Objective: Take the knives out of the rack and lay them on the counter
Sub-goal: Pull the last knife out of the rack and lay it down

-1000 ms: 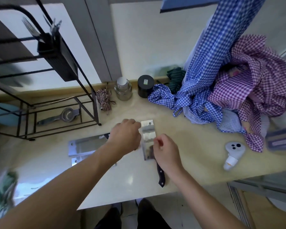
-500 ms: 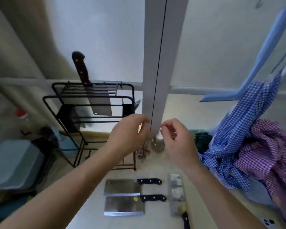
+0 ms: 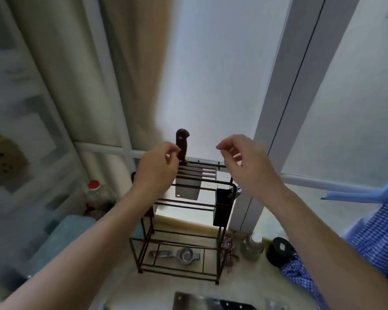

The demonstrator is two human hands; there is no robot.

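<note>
A black wire rack (image 3: 220, 229) stands on the counter by the window. One cleaver (image 3: 187, 190) hangs in its top slots, dark brown handle (image 3: 181, 143) upright. My left hand (image 3: 158, 167) is raised just left of that handle, fingers curled and apart, holding nothing. My right hand (image 3: 244, 161) hovers to the right above the rack's top rail, also empty with loosely bent fingers. A cleaver (image 3: 208, 303) with a black handle lies flat on the counter at the bottom edge, with another blade (image 3: 274, 304) partly visible to its right.
A black utensil holder (image 3: 222, 206) hangs on the rack's right side. A metal squeezer (image 3: 177, 256) lies on the rack's bottom shelf. A glass jar (image 3: 251, 245), a black lidded jar (image 3: 279, 251) and blue checked cloth (image 3: 372, 238) sit to the right. A bottle with a red cap (image 3: 96, 193) stands left.
The view has tilted further up from the counter to the rack. Both empty hands have risen to the rack's top, the left one closing in on the cleaver's handle.
</note>
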